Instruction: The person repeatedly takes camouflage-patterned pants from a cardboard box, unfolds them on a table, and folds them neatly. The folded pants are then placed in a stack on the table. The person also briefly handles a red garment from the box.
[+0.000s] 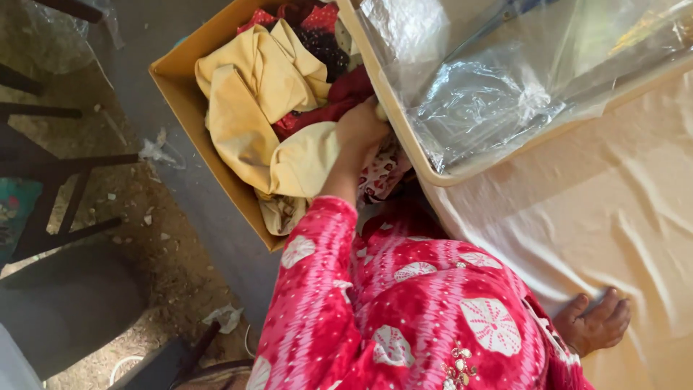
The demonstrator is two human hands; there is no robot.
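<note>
My left hand (pixel 361 128) reaches down into a cardboard box (pixel 189 101) on the floor and grips a bunched fold of yellow cloth (pixel 249 94). Its fingertips are buried among the fabrics. Red and dark patterned cloths (pixel 328 43) lie under and beside the yellow one. My right hand (pixel 595 325) rests on the cream cloth-covered table (pixel 613 217), fingers loosely spread and holding nothing. My red and pink patterned sleeve (pixel 317 289) covers the left arm.
A shallow cream tray (pixel 404 137) holding crumpled clear plastic sheeting (pixel 484 94) sits on the table and overhangs the box. At left, dark chair legs (pixel 65 173) and a grey seat (pixel 65 303) stand on a dirt floor littered with scraps.
</note>
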